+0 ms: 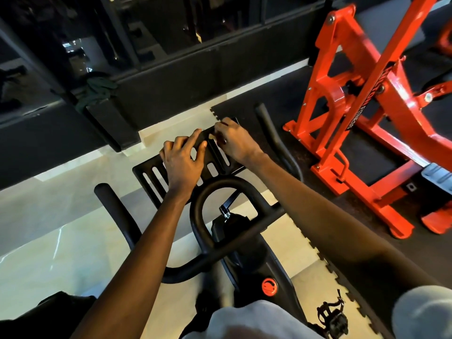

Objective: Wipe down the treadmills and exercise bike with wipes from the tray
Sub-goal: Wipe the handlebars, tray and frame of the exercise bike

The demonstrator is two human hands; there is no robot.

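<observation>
Near edge: grey shorts (244, 320) are filling the bottom, and the person is leaning over the exercise bike (244, 253). A caged pedal (332, 316) is hanging low right. A red knob (269, 286) is sitting on the glossy black frame cover.

The handlebar loop (220, 181) is a matte black round tube, looking coated. Just beyond it is the slotted holder (138, 171), a flat black plate with long rounded slots and a raised centre ridge.

The left hand (182, 162) is lying flat on the holder with fingers spread, gripping nothing and likely bracing. The right hand (234, 141) is curling at the holder's far edge, pinching a pale scrap (211, 136) against the ridge. It's probably a wipe, but too small to confirm.

Risks:
- A scrap that small is liable to snag in a slot or tear on the ridge edge.
- Body weight going through the flat hand is loading the holder's mount, which could tilt it.
- Slot inner edges are easy to miss.

Farther out:
- a dark speckled rubber mat (244, 107) with a puzzle-cut border
- pale glossy floor tile (49, 228)
- an orange-red painted steel machine (381, 77), welded box sections
- a dark reflective wall (195, 74)

No treadmills or wipe tray are showing.
</observation>
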